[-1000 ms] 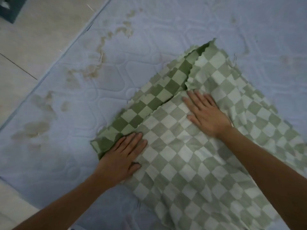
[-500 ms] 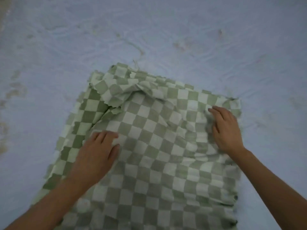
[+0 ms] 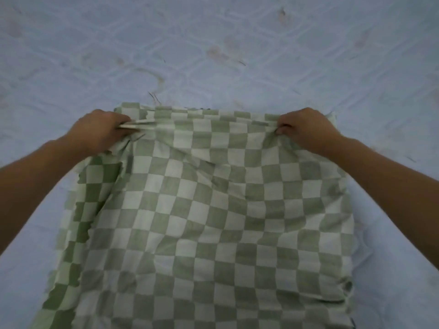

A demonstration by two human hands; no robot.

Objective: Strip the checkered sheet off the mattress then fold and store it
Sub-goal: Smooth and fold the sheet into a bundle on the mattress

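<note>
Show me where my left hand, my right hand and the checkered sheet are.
left hand (image 3: 102,130), head view, on the back of the hand pinching the sheet's far edge.
right hand (image 3: 306,129), head view, on the back of the hand pinching the far edge.
checkered sheet (image 3: 202,222), head view, on the middle of its top layer.

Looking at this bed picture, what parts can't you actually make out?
All in the head view:
- The sheet runs off the bottom edge, so its near end is unseen.
- The left hand and right hand grip its far corners, and most of their fingertips are buried in cloth.
- Any folded layers underneath are covered by the top layer.
- The mattress runs past the frame, so its edges are cut off.
</note>
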